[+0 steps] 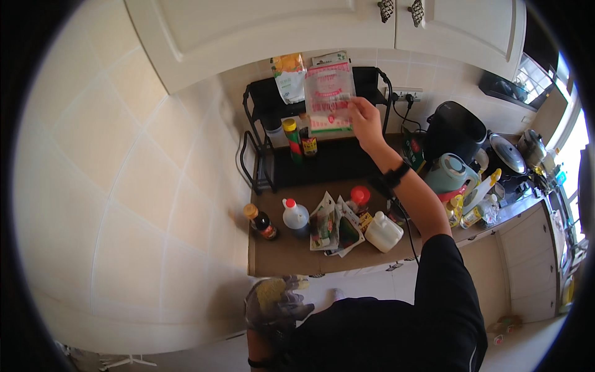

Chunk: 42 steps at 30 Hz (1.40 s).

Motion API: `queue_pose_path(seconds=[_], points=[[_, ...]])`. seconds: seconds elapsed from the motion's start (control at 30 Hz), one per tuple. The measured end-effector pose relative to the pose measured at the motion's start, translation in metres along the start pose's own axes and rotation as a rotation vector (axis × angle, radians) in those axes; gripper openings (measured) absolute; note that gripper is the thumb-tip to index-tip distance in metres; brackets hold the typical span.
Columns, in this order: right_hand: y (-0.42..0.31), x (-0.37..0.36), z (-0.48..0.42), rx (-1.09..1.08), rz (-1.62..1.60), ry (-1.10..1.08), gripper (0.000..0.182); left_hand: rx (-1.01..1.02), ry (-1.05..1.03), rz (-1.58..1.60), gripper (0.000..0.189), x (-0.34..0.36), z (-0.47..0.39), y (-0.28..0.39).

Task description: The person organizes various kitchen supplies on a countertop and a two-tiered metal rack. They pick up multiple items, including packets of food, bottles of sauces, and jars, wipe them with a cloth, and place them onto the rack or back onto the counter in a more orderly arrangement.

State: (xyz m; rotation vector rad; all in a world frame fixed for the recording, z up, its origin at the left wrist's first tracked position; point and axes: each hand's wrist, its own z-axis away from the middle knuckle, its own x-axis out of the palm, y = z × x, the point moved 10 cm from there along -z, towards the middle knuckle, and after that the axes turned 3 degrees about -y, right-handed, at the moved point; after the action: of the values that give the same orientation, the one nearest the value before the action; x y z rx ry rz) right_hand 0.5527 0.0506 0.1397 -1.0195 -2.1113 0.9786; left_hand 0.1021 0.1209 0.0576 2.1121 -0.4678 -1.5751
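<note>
My right hand (366,123) pinches the right edge of a clear plastic packet (329,86) with red printing, raised before the black two-tier rack (320,160). Pale contents show in the packet's lower part. A white-and-orange pouch (289,79) stands on the upper tier, left of the packet. Another pouch (331,57) is mostly hidden behind it. Below are a yellow-capped green container (292,139) and a small dark bottle (308,145). My left hand (275,300) hangs low by the counter's front edge, in a grey glove with a yellowish patch; whether it holds anything is unclear.
On the brown counter (283,260) stand a sauce bottle (261,223), a red-capped jug (296,217), seasoning pouches (335,225) and a white jug (384,232). An electric kettle (448,174) and black appliance (453,130) stand right. Cabinets (279,32) overhang; a tiled wall (153,186) bounds the left.
</note>
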Motion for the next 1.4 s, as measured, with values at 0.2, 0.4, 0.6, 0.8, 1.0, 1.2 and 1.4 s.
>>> queue_pose_path(seconds=[0.2,0.4,0.6,0.8,1.0,1.2,1.4], points=[[-0.079,0.032,0.133,0.162,-0.054,-0.15,0.021,0.226,0.007,-0.068,0.049,-0.027,0.023,0.052],[-0.131,0.087,0.281,0.291,-0.142,-0.204,0.024,-0.19,-0.137,0.82,0.053,0.039,0.075,-0.037],[-0.149,0.148,0.403,0.399,-0.223,-0.267,0.024,-0.28,0.16,0.995,0.043,0.037,0.132,-0.02],[-0.161,0.156,0.461,0.495,-0.256,-0.285,0.02,-0.097,0.288,0.743,0.023,0.014,0.199,0.001],[-0.155,0.096,0.483,0.548,-0.385,0.022,0.008,-0.096,0.441,0.764,0.012,-0.004,0.237,0.011],[-0.126,0.033,0.519,0.663,-0.074,0.247,0.015,0.0,0.453,0.541,0.013,-0.018,0.256,0.017],[-0.164,0.117,0.515,0.54,-0.048,-0.188,0.037,0.112,0.431,0.309,0.015,-0.035,0.266,0.028]])
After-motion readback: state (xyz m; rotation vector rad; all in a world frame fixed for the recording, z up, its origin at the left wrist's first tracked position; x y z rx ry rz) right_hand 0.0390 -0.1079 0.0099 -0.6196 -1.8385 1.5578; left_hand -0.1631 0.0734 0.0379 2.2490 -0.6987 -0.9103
